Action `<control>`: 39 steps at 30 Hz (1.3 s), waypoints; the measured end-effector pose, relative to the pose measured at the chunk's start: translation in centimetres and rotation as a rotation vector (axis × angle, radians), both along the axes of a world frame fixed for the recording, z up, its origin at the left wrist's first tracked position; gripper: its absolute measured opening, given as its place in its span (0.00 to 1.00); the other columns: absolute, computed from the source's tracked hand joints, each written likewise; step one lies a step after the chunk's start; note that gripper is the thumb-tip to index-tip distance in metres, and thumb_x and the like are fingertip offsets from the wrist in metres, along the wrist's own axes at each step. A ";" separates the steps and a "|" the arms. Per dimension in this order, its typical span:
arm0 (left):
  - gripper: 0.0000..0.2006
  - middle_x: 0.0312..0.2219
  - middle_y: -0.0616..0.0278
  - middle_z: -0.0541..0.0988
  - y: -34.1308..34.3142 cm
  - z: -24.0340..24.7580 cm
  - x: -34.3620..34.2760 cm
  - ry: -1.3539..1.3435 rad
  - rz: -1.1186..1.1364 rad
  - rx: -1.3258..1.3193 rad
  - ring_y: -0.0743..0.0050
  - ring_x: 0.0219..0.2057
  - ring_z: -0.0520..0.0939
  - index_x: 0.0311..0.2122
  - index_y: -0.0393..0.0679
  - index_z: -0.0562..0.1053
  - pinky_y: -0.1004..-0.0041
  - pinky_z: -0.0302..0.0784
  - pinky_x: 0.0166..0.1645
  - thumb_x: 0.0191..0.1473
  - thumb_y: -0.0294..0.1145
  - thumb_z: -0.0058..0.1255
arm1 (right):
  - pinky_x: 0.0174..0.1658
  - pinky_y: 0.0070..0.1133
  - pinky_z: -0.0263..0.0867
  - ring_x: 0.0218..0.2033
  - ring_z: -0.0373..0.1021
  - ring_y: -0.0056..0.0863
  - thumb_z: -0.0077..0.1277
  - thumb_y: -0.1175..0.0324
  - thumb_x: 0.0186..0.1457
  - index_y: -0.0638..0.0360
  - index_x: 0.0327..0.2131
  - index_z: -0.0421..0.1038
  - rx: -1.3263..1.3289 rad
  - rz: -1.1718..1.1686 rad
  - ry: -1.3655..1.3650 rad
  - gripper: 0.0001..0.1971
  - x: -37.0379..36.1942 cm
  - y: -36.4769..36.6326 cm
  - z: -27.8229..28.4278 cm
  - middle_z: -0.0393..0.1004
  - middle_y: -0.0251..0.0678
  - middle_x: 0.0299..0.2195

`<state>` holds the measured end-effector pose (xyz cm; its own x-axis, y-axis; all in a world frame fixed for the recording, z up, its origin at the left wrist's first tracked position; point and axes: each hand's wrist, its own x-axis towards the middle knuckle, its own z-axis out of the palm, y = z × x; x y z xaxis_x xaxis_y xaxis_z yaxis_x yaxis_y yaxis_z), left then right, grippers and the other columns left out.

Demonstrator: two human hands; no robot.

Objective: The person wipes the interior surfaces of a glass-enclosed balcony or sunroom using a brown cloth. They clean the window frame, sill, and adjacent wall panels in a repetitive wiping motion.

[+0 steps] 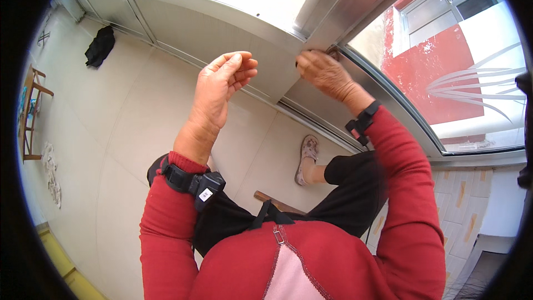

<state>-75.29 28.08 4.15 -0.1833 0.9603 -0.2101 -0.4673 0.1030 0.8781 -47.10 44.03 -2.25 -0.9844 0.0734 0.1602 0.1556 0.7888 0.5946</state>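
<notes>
Two bare hands: the right hand [327,75] curls at the aluminium door frame [336,14], whether clamped I cannot tell; left of that grip, the left hand [222,80] half-curls, thumb-to-finger contact unclear. Right of the grip stands a glass pane [449,78].

A person wears a red long-sleeved top [239,264] and black trousers [350,180], with black straps [176,178] toward the body from the left hand [222,78] and right hand [325,72].
The left hand's strap carries a boxy black unit [212,182] with a white label [205,194]; the right's holds a dark module [356,132]. Farther below the hands, dark stitching edges a pink panel [286,275] under a small metal piece [278,237]; a patterned shoe [308,150] shows below the right hand.
</notes>
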 end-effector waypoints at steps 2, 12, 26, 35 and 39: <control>0.14 0.41 0.56 0.84 0.2 0.1 0.4 0.005 -0.028 0.022 0.69 0.43 0.84 0.48 0.38 0.78 0.70 0.79 0.52 0.68 0.37 0.48 | 0.67 0.26 0.57 0.60 0.62 0.32 0.51 0.68 0.49 0.55 0.42 0.74 0.006 0.021 -0.031 0.15 1.4 1.0 2.3 0.66 0.34 0.55; 0.13 0.38 0.60 0.84 0.1 -1.9 -0.2 0.031 -0.012 0.070 0.74 0.39 0.84 0.45 0.41 0.79 0.73 0.78 0.48 0.66 0.40 0.50 | 0.64 0.27 0.58 0.58 0.63 0.31 0.55 0.70 0.47 0.52 0.38 0.76 -0.454 -0.313 -0.486 0.11 8.5 -3.0 10.5 0.71 0.30 0.50; 0.20 0.48 0.69 0.75 -13.7 -1.8 5.9 -0.434 0.138 0.362 0.79 0.51 0.74 0.55 0.49 0.69 0.73 0.71 0.57 0.63 0.46 0.57 | 0.58 0.33 0.67 0.53 0.70 0.50 0.57 0.75 0.54 0.63 0.58 0.68 -1.145 -0.003 0.909 0.26 -14.1 -24.4 8.3 0.74 0.49 0.51; 0.21 0.43 0.59 0.78 -26.5 0.7 -5.9 -0.443 0.712 0.542 0.57 0.47 0.80 0.50 0.49 0.70 0.56 0.84 0.48 0.60 0.50 0.59 | 0.44 0.32 0.70 0.44 0.72 0.42 0.55 0.70 0.57 0.59 0.55 0.68 -0.424 0.875 0.540 0.22 -7.9 -34.1 25.9 0.74 0.47 0.47; 0.22 0.43 0.59 0.78 -28.4 0.2 -6.8 -0.426 0.714 0.536 0.59 0.47 0.80 0.49 0.46 0.70 0.58 0.84 0.49 0.60 0.50 0.59 | 0.39 0.31 0.70 0.40 0.71 0.40 0.51 0.69 0.61 0.57 0.57 0.64 -0.469 0.885 0.418 0.21 -2.6 -37.5 29.6 0.74 0.47 0.44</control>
